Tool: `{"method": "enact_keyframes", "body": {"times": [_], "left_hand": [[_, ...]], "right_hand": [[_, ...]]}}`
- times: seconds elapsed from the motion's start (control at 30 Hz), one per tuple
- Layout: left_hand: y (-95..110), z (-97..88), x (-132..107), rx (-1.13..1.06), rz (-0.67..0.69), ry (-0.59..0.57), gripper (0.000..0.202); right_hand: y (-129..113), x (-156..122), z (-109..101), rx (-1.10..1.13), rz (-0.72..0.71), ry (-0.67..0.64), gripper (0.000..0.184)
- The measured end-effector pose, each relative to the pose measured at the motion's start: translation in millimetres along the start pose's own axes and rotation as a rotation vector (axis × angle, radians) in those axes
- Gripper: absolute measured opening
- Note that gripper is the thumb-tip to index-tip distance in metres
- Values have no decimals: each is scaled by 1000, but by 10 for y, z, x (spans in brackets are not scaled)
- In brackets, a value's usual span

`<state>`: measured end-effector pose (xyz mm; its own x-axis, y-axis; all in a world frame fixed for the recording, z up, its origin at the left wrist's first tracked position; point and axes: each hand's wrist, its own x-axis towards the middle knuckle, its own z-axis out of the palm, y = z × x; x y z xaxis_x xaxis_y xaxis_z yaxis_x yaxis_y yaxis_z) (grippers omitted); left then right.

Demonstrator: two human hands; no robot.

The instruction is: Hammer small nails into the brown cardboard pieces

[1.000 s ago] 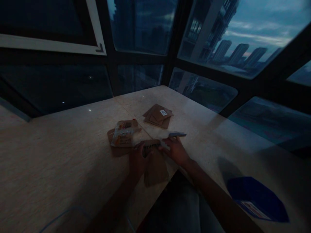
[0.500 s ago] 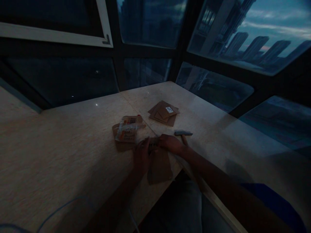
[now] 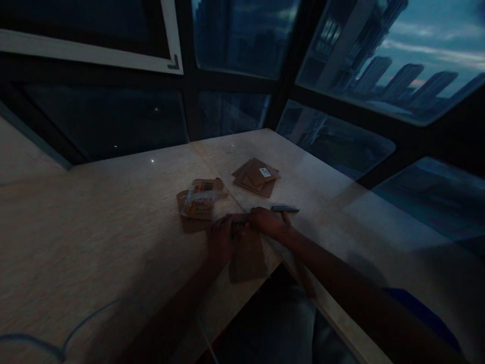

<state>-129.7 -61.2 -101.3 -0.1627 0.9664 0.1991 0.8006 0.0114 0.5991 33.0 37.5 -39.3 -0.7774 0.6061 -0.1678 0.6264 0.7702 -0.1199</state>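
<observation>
A brown paper envelope (image 3: 248,255) lies at the near edge of the pale corner table (image 3: 113,227). My left hand (image 3: 220,241) rests on its left side, fingers curled against the top flap. My right hand (image 3: 267,222) presses down on the top right of the envelope, fingers bent over the flap. In the dim light I cannot make out whether either hand holds something small. A small dark flat bar (image 3: 285,208) lies just beyond my right hand.
A clear packet with orange and white contents (image 3: 199,198) sits on brown envelopes to the left. A fanned stack of brown envelopes (image 3: 256,177) with a white label lies farther back. A thin cable (image 3: 94,316) runs over the near left. Dark windows surround the corner.
My right hand let go of the dark bar, which now lies on the table, and moved left onto the envelope's flap. The left hand stayed on the envelope. The camera shifted slightly.
</observation>
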Motion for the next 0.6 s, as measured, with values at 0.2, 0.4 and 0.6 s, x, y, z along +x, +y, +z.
{"method": "enact_keyframes", "body": {"times": [0.2, 0.4, 0.6], "left_hand": [[20, -16, 2, -24, 3, 5, 47], [50, -29, 1, -1, -20, 0, 45], [49, -22, -3, 31, 1, 0, 45]], "right_hand": [[31, 10, -33, 19, -65, -29, 11], [-13, -25, -134, 40, -48, -15, 30], [-54, -9, -59, -32, 23, -32, 16]]}}
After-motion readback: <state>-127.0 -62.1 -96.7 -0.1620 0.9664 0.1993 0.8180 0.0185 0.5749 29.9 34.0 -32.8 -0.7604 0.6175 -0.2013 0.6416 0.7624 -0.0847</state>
